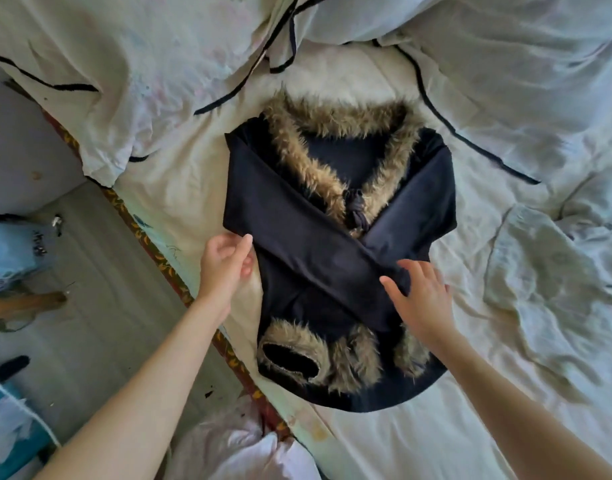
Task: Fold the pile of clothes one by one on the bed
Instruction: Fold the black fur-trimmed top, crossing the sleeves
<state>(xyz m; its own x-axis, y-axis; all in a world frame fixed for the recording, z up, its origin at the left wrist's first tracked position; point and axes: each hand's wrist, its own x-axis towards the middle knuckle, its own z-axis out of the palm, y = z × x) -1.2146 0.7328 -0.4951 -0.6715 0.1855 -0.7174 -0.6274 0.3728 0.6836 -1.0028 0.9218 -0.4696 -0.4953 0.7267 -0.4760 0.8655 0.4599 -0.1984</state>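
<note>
Rumpled pale sheets cover the bed [470,427], with grey floor [89,254] at nine o'clock. Our left hand [224,261] sits at the coat's nine o'clock edge, fingers [243,245] loosely curled at the hem of a sleeve; we cannot tell if they pinch it. At the centre lies the dark coat [297,216], fur collar [332,123] at twelve, sleeves crossed. Our right hand [418,299] rests flat on the lower sleeve, fingers straight.

Pale floor [100,271] runs along my left, a light blue thing [10,251] standing there; soft daylight.
</note>
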